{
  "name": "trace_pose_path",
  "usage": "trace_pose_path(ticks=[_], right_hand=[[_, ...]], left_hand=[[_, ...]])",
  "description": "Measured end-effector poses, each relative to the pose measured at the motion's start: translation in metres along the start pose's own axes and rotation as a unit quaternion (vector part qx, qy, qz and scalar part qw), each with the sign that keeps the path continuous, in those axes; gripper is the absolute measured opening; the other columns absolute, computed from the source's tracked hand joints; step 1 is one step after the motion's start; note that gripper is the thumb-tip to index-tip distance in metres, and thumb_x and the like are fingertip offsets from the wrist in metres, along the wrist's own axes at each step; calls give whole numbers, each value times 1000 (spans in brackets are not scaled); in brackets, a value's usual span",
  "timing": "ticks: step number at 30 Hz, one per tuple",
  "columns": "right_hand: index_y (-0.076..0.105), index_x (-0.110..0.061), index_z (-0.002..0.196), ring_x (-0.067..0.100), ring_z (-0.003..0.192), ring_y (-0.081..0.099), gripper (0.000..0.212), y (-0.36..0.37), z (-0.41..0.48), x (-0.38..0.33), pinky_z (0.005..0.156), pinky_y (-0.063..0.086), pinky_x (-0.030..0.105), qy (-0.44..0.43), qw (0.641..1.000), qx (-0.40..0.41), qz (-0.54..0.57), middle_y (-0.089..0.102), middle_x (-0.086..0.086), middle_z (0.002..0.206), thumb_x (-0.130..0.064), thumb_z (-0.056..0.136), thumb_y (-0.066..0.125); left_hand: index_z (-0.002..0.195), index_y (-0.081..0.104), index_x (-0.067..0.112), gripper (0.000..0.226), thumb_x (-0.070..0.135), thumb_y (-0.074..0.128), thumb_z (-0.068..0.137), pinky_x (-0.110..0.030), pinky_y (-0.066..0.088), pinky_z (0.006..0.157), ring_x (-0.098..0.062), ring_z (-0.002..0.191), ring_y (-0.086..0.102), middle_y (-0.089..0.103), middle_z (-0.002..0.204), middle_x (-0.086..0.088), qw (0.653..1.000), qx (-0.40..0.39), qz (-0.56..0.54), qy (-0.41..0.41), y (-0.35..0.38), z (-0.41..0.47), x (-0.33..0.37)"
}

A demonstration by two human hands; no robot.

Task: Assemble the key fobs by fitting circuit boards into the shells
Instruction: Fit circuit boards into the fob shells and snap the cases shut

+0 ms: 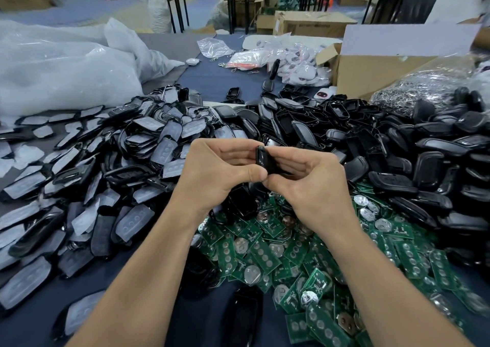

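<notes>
Black key fob shell [263, 159] pinched edge-on between both hands, above the middle of the table. Left hand [214, 171] clenched on its left side, thumb pressed against the lower edge; right hand [310, 182] clasping the right side, fingers curled behind it and hiding most of the shell. Whether a board sits inside: cannot tell. Directly beneath the wrists, a heap of green circuit boards [305, 262], many with round silver coin cells. To the left, a spread of grey rubber button pads [156, 145] mixed with black frames. To the right and beyond the hands, a deep pile of black shells [397, 145]. Farther back, white plastic bags [58, 65] on the left, an open cardboard box [376, 71] on the right, a clear bag of metal key rings [424, 87] just in front of it
</notes>
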State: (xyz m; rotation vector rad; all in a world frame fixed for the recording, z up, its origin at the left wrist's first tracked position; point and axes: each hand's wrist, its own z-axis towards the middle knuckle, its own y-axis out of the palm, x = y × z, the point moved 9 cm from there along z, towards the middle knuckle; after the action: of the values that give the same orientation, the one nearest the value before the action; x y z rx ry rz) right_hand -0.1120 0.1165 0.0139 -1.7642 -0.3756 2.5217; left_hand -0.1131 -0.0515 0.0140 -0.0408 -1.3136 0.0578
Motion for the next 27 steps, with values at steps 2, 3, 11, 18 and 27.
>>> trace_pose_path(ticks=[2, 3, 11, 18, 27], right_hand=[[79, -39, 109, -5, 97, 73, 49, 0, -1, -1, 89, 56, 14, -3, 1000, 6, -22, 77, -26, 97, -5, 76, 88], [78, -41, 108, -7, 95, 73, 48, 0, -2, -1, 88, 55, 12, -2, 999, 12, -35, 76, -30, 96, -6, 76, 88], [76, -29, 123, -7, 110, 64, 52, 3, -11, -19, 103, 47, 13, -69, 974, 74, -204, 75, -16, 117, 0, 80, 74], [79, -47, 102, 7, 79, 74, 47, -1, -3, -1, 74, 61, 24, 19, 996, 49, -72, 78, -24, 94, -7, 78, 78], [84, -27, 91, 16, 83, 79, 29, -10, 2, 14, 80, 63, 37, 50, 993, 70, 80, 81, -5, 85, -1, 77, 84]], left_hand=[[100, 82, 16, 45, 7, 96, 58, -22, 60, 80, -17, 87, 80, 82, 91, -3, 1000, 2, 6, -2, 0, 0, 1], [99, 82, 17, 44, 3, 96, 60, -22, 60, 80, -17, 87, 80, 82, 91, -4, 1000, 2, 8, -5, 0, 0, 1], [79, 85, 26, 23, 5, 80, 86, -35, 66, 75, -22, 80, 79, 81, 80, -7, 991, 104, -31, -74, 7, -7, -12], [74, 85, 21, 32, -7, 76, 87, -26, 62, 64, -25, 74, 79, 80, 78, -11, 990, 111, -52, -73, 0, -4, -11], [96, 85, 26, 19, 13, 81, 83, -32, 65, 76, -27, 85, 80, 82, 90, -5, 999, 30, 0, -36, 7, -3, -8]])
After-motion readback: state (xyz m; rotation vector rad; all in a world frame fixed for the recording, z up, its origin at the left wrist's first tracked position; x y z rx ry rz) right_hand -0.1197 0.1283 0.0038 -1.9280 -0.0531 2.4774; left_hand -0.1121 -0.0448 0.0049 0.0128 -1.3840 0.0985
